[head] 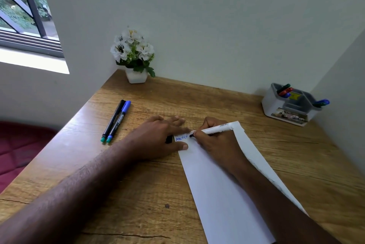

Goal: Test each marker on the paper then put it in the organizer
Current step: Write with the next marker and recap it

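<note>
A white sheet of paper (217, 194) lies on the wooden desk (148, 184), with blue letters near its top left corner. My right hand (213, 143) grips a white marker (217, 128), whose dark tip touches the paper just right of the letters. My left hand (158, 135) presses flat on the paper's top left corner with straight fingers. A small black object (168, 140) shows under that hand, between thumb and palm. A black-capped marker (114, 120) and a blue-capped marker (119, 121) lie side by side to the left. The grey organizer (276, 107) stands at the back right with several markers in it.
A white pot of artificial flowers (136, 77) stands in the back left corner against the wall. Walls close the desk at the back and right. A dark red seat (19, 145) sits below the desk's left edge. A window (23, 16) is at upper left.
</note>
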